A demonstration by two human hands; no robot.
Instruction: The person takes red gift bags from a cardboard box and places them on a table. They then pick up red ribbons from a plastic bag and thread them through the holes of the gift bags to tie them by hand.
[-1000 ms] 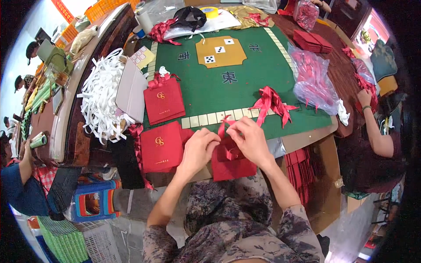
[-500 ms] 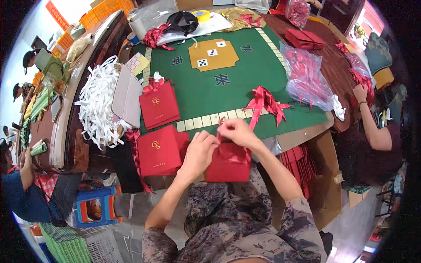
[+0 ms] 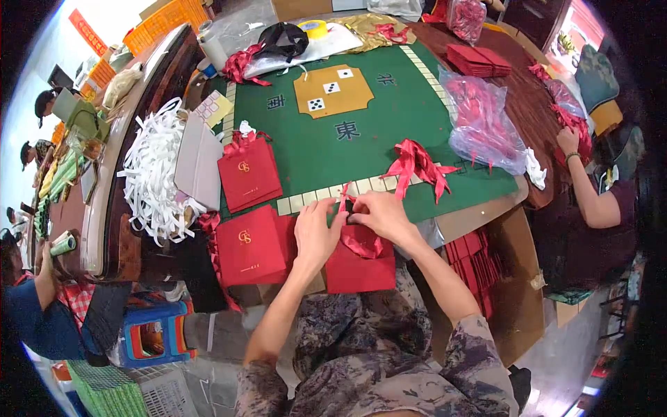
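Head view: flat red paper bags [image 3: 253, 249] lie at the near-left corner of the worktop [image 3: 392, 132]. Left hand [image 3: 316, 226], shiny red ribbon [image 3: 343, 197] and right hand [image 3: 382, 217] converge above a rectangular red paper bag [image 3: 360, 274] at the near edge, grips hidden. The right hand has dropped bagward, suggesting ribbon adjustment.

Fairly even, bright light falls on the rectangular green mat with a cream tile border [image 3: 313, 163]. Beyond its far right corner, a pink-edged doorway [image 3: 580, 33] glares nearly white. Highlights glint on the crinkled clear plastic bag [image 3: 483, 128] at the mat's right side and the glossy red ribbon [image 3: 367, 251] by its near edge. Left of the mat, a long brown table with a pale rim [image 3: 92, 233] bows with fisheye distortion; right of it, a person's dark maroon shirt [image 3: 590, 257] sinks into shadow.
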